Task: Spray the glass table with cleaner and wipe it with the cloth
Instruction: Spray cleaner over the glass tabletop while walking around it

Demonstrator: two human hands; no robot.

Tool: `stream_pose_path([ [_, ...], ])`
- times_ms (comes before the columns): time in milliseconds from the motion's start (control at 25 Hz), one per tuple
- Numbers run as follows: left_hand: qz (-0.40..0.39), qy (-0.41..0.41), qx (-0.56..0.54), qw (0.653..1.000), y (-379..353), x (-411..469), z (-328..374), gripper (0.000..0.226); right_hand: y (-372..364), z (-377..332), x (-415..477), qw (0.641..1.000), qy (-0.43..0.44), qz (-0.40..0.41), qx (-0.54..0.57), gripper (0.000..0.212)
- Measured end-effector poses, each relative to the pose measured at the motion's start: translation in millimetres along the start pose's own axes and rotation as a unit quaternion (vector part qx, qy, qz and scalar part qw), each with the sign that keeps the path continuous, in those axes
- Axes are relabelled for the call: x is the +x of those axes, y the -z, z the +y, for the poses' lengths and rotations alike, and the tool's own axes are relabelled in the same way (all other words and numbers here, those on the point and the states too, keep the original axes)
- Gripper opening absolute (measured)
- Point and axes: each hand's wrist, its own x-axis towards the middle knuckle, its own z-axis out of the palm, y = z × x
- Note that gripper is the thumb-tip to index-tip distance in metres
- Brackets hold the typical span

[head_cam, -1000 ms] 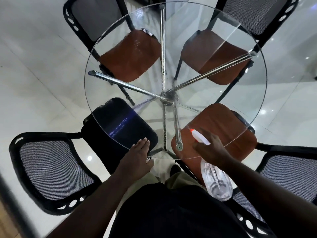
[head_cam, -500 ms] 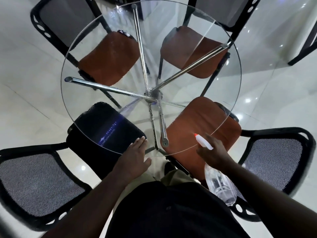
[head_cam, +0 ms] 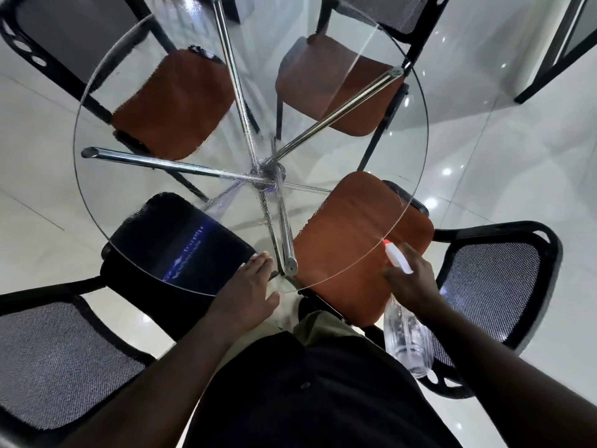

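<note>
Glossy white floor tiles (head_cam: 517,150) lie under everything and show straight through the round clear glass worktop (head_cam: 135,189) I am standing against. Nearest me, my left hand (head_cam: 245,286) lies flat on the near rim, fingers straight and together, holding nothing. I judge it is there to steady me as I lean in.

Just outside the rim to the right, my right hand (head_cam: 412,279) is curled round the neck of the clear plastic spray bottle with a white head and red nozzle (head_cam: 407,341). The bottle's body hangs back towards my hip and the nozzle points inward over the glass edge, so spray would land on the top rather than the floor.

Under the glass, a black-seated chair (head_cam: 181,240) and a brown-seated chair (head_cam: 352,234) are pushed in. Further in, the chrome tube legs (head_cam: 174,161) meet at a hub, where fine droplets seem to speckle the glass. Two more brown-seated chairs (head_cam: 174,101) stand on the far side.

No cloth shows anywhere, so wiping looks yet to come.
</note>
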Motion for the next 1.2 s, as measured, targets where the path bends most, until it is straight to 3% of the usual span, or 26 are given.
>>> stream_pose_path([
  [160, 0.000, 0.009, 0.000, 1.000, 5.6, 4.4, 0.1, 0.080, 1.5, -2.3, 7.3, 1.000, 0.006, -0.016, -0.002, 0.012],
  [320, 0.016, 0.015, -0.007, 1.000, 12.7, 1.9, 1.0, 0.079, -2.9, -18.4, 12.2, 0.998, 0.037, -0.052, 0.007, 0.025],
  [640, 0.022, 0.038, -0.013, 0.999, 10.4, -9.2, -10.1, 0.081, -21.2, -90.0, 57.3, 0.992, 0.084, -0.087, 0.014, 0.032],
  [800, 0.017, 0.048, -0.021, 0.998, 5.7, -14.7, -12.0, 0.080, -32.0, -119.0, 75.0, 0.989, 0.131, -0.072, -0.021, 0.024],
  [960, 0.018, 0.059, -0.027, 0.998, 2.6, -18.3, -11.6, 0.080, -34.0, -122.4, 74.2, 0.986, 0.138, -0.089, -0.028, 0.020],
  [1200, 0.013, 0.034, -0.022, 0.999, 1.6, -11.3, -3.9, 0.081, -3.1, -92.7, 60.9, 0.998, 0.061, -0.023, 0.006, 0.043],
])
